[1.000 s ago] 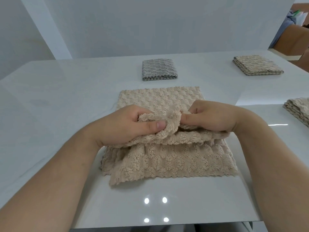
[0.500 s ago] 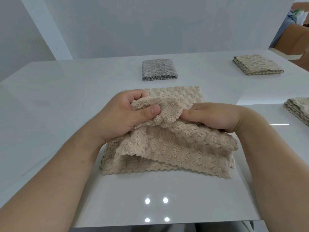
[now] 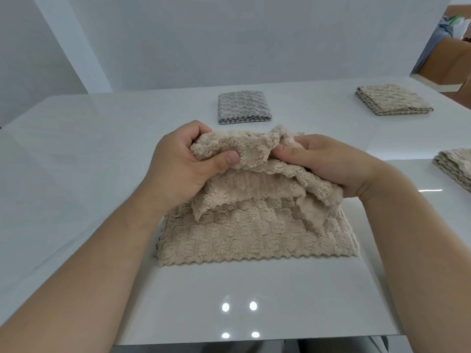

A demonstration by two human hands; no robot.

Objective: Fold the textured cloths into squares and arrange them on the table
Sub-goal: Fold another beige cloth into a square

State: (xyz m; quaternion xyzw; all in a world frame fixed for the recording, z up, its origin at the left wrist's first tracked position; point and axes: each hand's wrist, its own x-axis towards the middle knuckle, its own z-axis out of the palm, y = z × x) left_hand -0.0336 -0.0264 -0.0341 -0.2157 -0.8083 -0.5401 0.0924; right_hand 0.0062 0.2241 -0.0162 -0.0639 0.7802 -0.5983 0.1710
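On the white table (image 3: 76, 174), both hands, left (image 3: 178, 169) and right (image 3: 328, 164), pinch the beige cloth's (image 3: 254, 233) raised edge.

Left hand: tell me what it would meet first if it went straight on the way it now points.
Beyond the beige cloth it grips, the left hand points forward and slightly right, toward the grey folded cloth. That looks first in line, though the raised hand might pass above it.

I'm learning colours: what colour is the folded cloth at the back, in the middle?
The folded cloth is grey; head view shows it.
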